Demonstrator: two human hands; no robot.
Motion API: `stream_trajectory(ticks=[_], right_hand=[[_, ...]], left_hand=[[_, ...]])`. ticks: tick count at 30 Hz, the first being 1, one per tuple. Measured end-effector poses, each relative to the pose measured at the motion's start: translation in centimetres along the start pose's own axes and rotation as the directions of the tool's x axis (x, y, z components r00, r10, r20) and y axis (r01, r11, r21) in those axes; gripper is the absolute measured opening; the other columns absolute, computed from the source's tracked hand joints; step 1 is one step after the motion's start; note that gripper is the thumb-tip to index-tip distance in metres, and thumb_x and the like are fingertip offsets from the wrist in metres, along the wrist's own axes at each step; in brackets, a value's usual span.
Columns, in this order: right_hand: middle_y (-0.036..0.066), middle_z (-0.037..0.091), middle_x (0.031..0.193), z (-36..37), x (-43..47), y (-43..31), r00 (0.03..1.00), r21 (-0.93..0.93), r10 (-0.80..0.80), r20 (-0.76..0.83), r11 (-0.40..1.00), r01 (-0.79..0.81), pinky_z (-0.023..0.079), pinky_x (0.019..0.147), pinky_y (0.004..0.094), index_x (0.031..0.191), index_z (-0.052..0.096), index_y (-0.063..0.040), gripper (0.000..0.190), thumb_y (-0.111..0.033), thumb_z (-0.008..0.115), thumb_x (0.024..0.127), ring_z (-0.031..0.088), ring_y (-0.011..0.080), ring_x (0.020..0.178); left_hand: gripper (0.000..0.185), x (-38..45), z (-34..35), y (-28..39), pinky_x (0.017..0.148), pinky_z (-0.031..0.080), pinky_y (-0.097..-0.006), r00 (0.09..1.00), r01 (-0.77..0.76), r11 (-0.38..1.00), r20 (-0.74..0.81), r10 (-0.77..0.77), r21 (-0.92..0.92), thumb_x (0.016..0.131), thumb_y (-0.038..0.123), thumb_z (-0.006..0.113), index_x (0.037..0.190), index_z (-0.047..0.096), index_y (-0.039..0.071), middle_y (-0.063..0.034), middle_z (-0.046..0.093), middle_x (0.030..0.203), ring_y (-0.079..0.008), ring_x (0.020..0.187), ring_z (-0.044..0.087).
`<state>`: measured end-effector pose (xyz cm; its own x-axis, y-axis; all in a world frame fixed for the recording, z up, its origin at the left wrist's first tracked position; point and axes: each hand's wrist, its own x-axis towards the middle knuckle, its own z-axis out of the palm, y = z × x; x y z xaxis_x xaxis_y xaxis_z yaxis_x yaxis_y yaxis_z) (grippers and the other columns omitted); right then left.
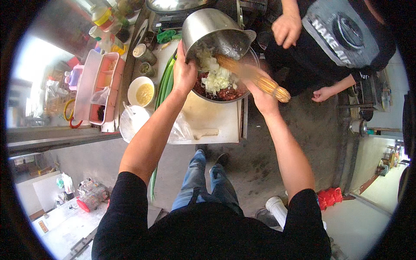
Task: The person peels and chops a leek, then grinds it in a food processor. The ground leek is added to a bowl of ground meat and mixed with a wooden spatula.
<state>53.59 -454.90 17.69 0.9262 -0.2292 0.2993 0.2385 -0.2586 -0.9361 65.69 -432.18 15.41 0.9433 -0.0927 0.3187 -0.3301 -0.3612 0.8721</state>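
My left hand [186,76] grips the rim of a stainless steel pot [208,24], which is tipped over a metal basin [216,101]. In my right hand [262,97] is a bamboo pot brush [279,93], a bundle of thin strips bound near its end. The brush's far end reaches to the pot's mouth. Pale, wet chopped vegetable [216,83] spans from the pot's mouth down into the basin. Beneath it lies dark red minced meat [229,95]. The pot's mouth faces the basin, and some pale bits cling inside it.
Left of the basin lie long green scallions [165,84] and a white bowl [131,94] of yellowish chopped food. A white cutting board [211,118] sits in front. A pink compartment box [113,87] and glass jars [144,53] stand farther left. Another person [341,32] is at the right.
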Motion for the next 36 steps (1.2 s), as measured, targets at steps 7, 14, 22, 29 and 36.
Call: stream_trajectory(ticks=[7,14,22,29,36], right_hand=[[0.009,0.070,0.118,0.0,-0.6,0.0,0.996,0.079,0.014,-0.088,0.997,-0.007,0.054,0.090,0.0293,0.127,0.064,-0.002,0.037,-0.008,0.071,0.091,0.067,0.0145,0.101],[0.009,0.070,0.113,-0.4,-0.6,-0.3,0.985,0.101,0.109,-0.135,0.990,-0.096,0.054,0.088,0.0285,0.126,0.063,0.000,0.038,-0.007,0.071,0.090,0.067,0.0139,0.099],[0.008,0.073,0.106,3.0,4.4,1.5,0.994,-0.005,0.030,-0.109,1.000,-0.031,0.055,0.086,0.0278,0.125,0.064,-0.003,0.039,-0.011,0.075,0.089,0.069,0.0141,0.096],[0.010,0.074,0.107,3.2,5.4,-0.5,0.996,-0.068,0.008,-0.092,0.998,-0.014,0.056,0.087,0.0282,0.120,0.064,-0.001,0.034,-0.008,0.074,0.089,0.070,0.0145,0.096],[0.008,0.073,0.106,3.7,6.1,-1.6,1.000,0.016,0.018,0.005,1.000,-0.018,0.054,0.087,0.0275,0.123,0.063,0.001,0.037,-0.017,0.070,0.091,0.069,0.0138,0.096]], left_hand=[[0.070,0.4,-0.2,1.0,0.105,0.043,-0.0415,0.994,0.100,0.994,0.036,-0.101,0.036,0.087,-0.006,0.044,0.153,0.025,0.000,-0.0315,0.056,0.134,-0.0442,0.127,0.054],[0.069,0.0,0.2,0.7,0.105,0.043,-0.0406,1.000,0.003,1.000,-0.022,-0.003,0.002,0.086,-0.005,0.045,0.153,0.028,0.001,-0.0287,0.058,0.133,-0.0410,0.125,0.057],[0.068,0.0,1.1,0.4,0.102,0.046,-0.0403,0.995,0.089,0.985,0.062,-0.081,-0.146,0.088,-0.006,0.042,0.154,0.030,0.006,-0.0277,0.060,0.130,-0.0358,0.121,0.061],[0.065,-0.1,1.0,3.4,0.101,0.048,-0.0385,0.974,0.191,0.954,0.168,-0.155,-0.231,0.090,-0.005,0.043,0.153,0.028,-0.001,-0.0235,0.062,0.130,-0.0307,0.116,0.063],[0.065,-0.1,1.1,1.5,0.104,0.044,-0.0351,0.974,0.188,0.953,0.173,-0.149,-0.237,0.089,-0.006,0.042,0.153,0.031,0.002,-0.0188,0.063,0.129,-0.0261,0.120,0.060]])
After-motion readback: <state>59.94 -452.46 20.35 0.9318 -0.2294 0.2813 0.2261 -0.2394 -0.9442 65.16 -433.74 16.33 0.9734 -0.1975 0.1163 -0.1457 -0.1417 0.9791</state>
